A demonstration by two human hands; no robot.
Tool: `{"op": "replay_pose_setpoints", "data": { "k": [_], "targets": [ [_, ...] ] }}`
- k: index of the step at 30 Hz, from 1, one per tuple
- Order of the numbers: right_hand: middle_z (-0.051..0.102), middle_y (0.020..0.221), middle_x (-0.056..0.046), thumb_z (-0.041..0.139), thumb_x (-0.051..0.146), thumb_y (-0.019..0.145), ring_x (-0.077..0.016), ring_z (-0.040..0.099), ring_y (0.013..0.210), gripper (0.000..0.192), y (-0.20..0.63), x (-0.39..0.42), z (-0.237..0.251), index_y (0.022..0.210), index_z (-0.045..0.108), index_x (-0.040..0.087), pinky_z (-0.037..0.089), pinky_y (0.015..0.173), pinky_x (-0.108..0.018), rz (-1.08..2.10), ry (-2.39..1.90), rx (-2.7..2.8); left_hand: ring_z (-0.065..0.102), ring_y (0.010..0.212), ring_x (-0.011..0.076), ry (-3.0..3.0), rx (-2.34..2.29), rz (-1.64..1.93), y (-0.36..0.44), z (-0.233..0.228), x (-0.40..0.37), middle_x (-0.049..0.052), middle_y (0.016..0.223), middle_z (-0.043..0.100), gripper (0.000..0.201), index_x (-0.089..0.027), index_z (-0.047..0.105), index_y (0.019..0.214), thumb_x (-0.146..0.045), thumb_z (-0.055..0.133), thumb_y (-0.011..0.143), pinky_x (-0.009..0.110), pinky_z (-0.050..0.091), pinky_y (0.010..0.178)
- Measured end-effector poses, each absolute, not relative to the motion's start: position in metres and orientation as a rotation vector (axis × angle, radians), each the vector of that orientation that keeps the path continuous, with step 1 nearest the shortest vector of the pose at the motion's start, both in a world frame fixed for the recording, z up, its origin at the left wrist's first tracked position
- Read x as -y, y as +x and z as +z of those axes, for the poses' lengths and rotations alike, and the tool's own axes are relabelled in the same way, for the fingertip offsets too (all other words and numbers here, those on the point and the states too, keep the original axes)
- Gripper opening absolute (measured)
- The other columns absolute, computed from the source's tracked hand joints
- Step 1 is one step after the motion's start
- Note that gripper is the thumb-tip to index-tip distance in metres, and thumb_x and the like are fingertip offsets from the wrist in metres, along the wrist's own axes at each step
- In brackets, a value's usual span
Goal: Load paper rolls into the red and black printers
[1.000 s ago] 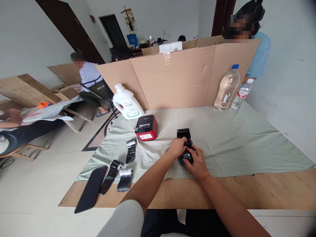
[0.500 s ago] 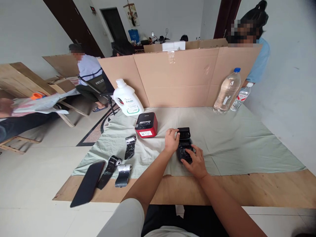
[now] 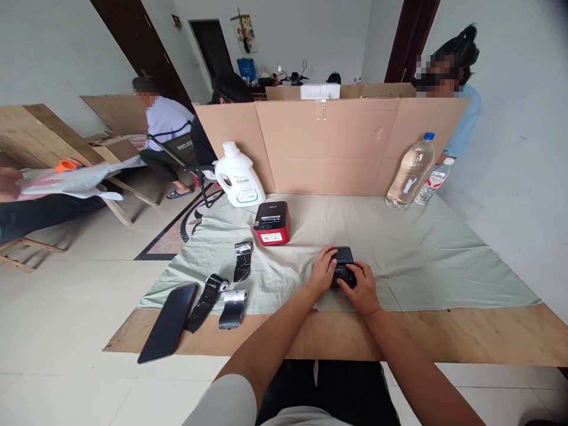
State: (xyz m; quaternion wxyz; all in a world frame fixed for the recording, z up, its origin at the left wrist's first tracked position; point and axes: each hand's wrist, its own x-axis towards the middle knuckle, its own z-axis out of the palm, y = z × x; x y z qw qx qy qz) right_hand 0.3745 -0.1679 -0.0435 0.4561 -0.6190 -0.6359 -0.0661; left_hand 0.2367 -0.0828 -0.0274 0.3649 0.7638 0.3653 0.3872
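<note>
Black plastic, small and boxy, the handheld printer (image 3: 342, 264) lies on the pale green cloth (image 3: 421, 254) covering the wooden bench (image 3: 444, 337), clasped from both sides. The left hand (image 3: 323, 273) curls over its left edge; the right hand (image 3: 364, 290) covers its near end, fingers seemingly pressing its top. Beyond the left hand stands a red-and-black box printer (image 3: 272, 222); far to its left lie black ribbon rolls (image 3: 233, 307).

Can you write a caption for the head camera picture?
Both hands, left hand and right hand, grip a small black printer on a cloth-covered table.
</note>
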Motion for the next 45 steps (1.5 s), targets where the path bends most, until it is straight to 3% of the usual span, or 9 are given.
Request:
{"op": "replay_pose_setpoints", "data": {
  "k": [3,6,11,23,30,37,41,45],
  "targets": [
    [0.054,0.117,-0.015,0.060,0.052,0.082,-0.0281,0.053,0.112,0.049,0.376,0.167,-0.044,0.118,0.055,0.018,0.049,0.095,-0.051,-0.130,-1.532,1.528,0.026,0.143,0.0220,1.952,-0.946,0.961,0.237,-0.037,0.095,0.011,0.156,0.024,0.043,-0.019,0.048,0.133,-0.037,0.037,0.096,0.044,0.023,0.118],
    [0.053,0.125,-0.017,0.058,0.055,0.082,-0.0292,0.051,0.118,0.061,0.377,0.165,-0.046,0.128,0.049,0.017,0.047,0.098,-0.052,-0.114,-1.543,1.553,0.020,0.146,0.0220,1.936,-0.947,0.964,0.236,-0.043,0.104,0.010,0.159,0.017,0.044,-0.020,0.045,0.136,-0.037,0.034,0.097,0.044,0.020,0.119],
    [0.054,0.128,-0.017,0.056,0.059,0.082,-0.0301,0.052,0.119,0.065,0.376,0.161,-0.054,0.131,0.051,0.017,0.047,0.098,-0.052,-0.114,-1.592,1.558,0.024,0.145,0.0203,1.956,-0.993,0.982,0.236,-0.045,0.106,0.007,0.158,0.022,0.044,-0.022,0.048,0.135,-0.039,0.030,0.098,0.043,0.021,0.119],
    [0.054,0.121,-0.021,0.052,0.064,0.082,-0.0307,0.051,0.115,0.067,0.379,0.155,-0.061,0.124,0.056,0.011,0.048,0.095,-0.049,-0.127,-1.594,1.582,0.029,0.142,0.0221,1.977,-1.026,1.071,0.241,-0.044,0.105,0.010,0.153,0.033,0.044,-0.018,0.057,0.126,-0.040,0.031,0.098,0.044,0.024,0.118],
    [0.052,0.126,-0.021,0.046,0.067,0.084,-0.0316,0.049,0.119,0.070,0.378,0.156,-0.060,0.128,0.051,0.012,0.045,0.097,-0.051,-0.130,-1.619,1.616,0.031,0.141,0.0214,1.990,-1.025,1.078,0.241,-0.044,0.104,0.010,0.149,0.037,0.041,-0.019,0.057,0.124,-0.038,0.033,0.097,0.043,0.024,0.118],
    [0.035,0.146,-0.023,0.051,0.073,0.076,-0.0343,0.040,0.131,0.093,0.377,0.158,-0.053,0.141,0.033,0.010,0.042,0.101,-0.052,-0.143,-1.631,1.669,0.048,0.125,0.0218,1.805,-1.053,1.221,0.240,-0.054,0.097,0.017,0.131,0.052,0.045,-0.012,0.047,0.129,-0.040,0.030,0.097,0.042,0.034,0.111],
    [0.037,0.145,-0.024,0.053,0.076,0.073,-0.0350,0.043,0.129,0.095,0.377,0.159,-0.054,0.140,0.036,0.011,0.042,0.100,-0.054,-0.153,-1.662,1.680,0.051,0.120,0.0216,1.756,-1.098,1.239,0.240,-0.054,0.097,0.015,0.125,0.056,0.042,-0.014,0.051,0.122,-0.040,0.031,0.096,0.040,0.037,0.108],
    [0.050,0.133,-0.023,0.058,0.075,0.069,-0.0342,0.050,0.121,0.098,0.376,0.158,-0.053,0.138,0.038,0.009,0.043,0.098,-0.052,-0.120,-1.690,1.669,0.054,0.115,0.0215,1.697,-1.150,1.227,0.240,-0.052,0.099,0.014,0.119,0.058,0.033,-0.014,0.054,0.117,-0.030,0.037,0.094,0.040,0.039,0.106]
  ]
}}
